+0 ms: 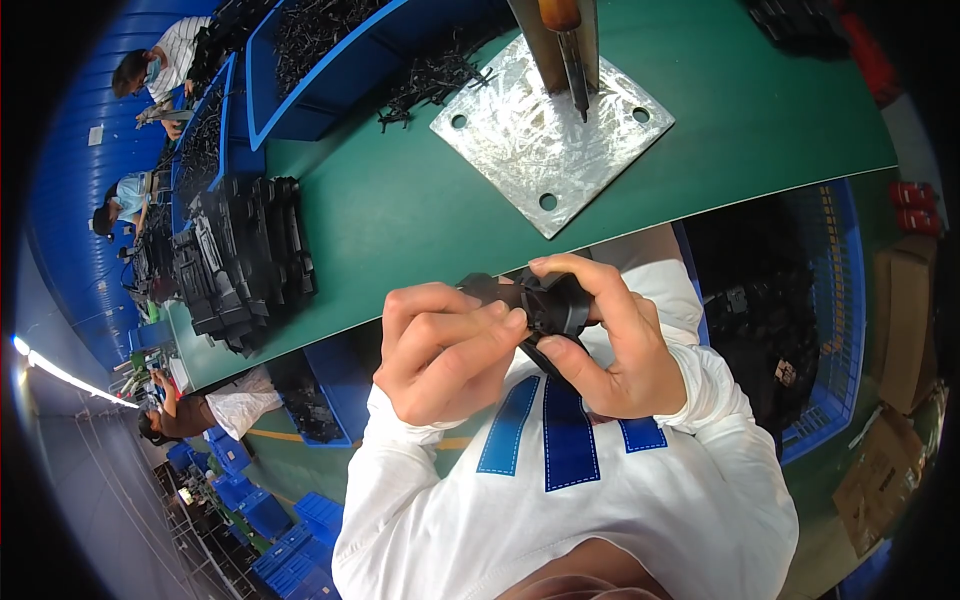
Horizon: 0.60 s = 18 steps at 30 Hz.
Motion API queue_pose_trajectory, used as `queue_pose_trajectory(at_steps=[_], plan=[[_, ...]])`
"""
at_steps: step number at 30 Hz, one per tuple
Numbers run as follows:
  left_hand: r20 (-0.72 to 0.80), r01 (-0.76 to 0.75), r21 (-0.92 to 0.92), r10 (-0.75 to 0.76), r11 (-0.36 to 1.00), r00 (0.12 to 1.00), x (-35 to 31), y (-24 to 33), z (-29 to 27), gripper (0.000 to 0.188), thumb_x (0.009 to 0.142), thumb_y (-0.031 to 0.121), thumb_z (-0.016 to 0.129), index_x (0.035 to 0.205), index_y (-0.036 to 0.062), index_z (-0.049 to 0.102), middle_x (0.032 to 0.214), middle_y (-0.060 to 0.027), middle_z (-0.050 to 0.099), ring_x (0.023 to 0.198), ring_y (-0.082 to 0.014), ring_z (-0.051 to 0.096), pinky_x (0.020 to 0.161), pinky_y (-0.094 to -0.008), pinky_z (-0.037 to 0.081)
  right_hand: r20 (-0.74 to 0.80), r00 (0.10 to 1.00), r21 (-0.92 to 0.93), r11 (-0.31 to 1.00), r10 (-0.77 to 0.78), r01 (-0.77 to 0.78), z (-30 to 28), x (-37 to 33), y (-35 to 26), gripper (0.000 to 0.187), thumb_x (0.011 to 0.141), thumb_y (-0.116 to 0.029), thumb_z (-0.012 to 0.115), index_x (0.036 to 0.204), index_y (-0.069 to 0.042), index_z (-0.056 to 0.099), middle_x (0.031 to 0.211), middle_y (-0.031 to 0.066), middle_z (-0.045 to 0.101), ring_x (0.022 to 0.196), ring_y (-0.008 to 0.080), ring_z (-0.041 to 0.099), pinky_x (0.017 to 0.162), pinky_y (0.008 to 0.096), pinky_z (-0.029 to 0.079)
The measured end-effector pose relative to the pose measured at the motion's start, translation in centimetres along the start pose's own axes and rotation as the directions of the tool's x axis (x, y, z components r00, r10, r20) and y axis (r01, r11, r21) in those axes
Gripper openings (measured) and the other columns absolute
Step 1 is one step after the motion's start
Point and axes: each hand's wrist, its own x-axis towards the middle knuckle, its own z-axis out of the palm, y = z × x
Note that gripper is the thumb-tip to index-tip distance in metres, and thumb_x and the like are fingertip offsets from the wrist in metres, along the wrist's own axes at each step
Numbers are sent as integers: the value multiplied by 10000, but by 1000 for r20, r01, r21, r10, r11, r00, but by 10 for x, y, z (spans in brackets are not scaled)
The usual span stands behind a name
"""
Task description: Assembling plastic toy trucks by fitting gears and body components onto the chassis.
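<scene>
Between my two hands, just off the near edge of the green table, is a black moulded plastic part. My left hand pinches its left end with the fingertips. The thumb and fingers of my right hand curl round its right end. Fingers cover much of the part, so its full shape is hidden. Beyond my hands a square metal plate with corner holes lies on the table. Above it a pointed metal tool tip with an orange-brown upper piece hangs down.
Stacked black plastic parts stand at the table's left. Behind them a blue bin holds small black pieces, and loose black clips lie beside it. At my right is a blue crate of black parts, near cardboard boxes. Several people work further left.
</scene>
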Motion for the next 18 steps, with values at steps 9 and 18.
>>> queue_pose_trajectory(at_steps=[9, 18], plan=[[-15, -12, -17, 11, 1000, 1000, -4, 4, -3, 320, 567, -79, 839, 798, 99, 707, 787, -6, 656, 746, -202, 593, 605, -282, 497, 28, 999, 12, 1000, -16, 15, -2, -3, -2, 513, 796, 2, 626, 1268, 77, 442, 1153, 210, 580, 748, 314, 671, 654, 334, 529], [-7, -62, -14, 62, 998, 998, 5, 8, -3, 335, 573, -84, 832, 835, 95, 726, 821, -2, 654, 748, -192, 594, 614, -277, 500, -1, 1000, 12, 1000, -13, 13, -4, -2, -3, 503, 791, 1, 630, 1257, 68, 455, 1132, 213, 587, 805, 330, 672, 710, 344, 538]])
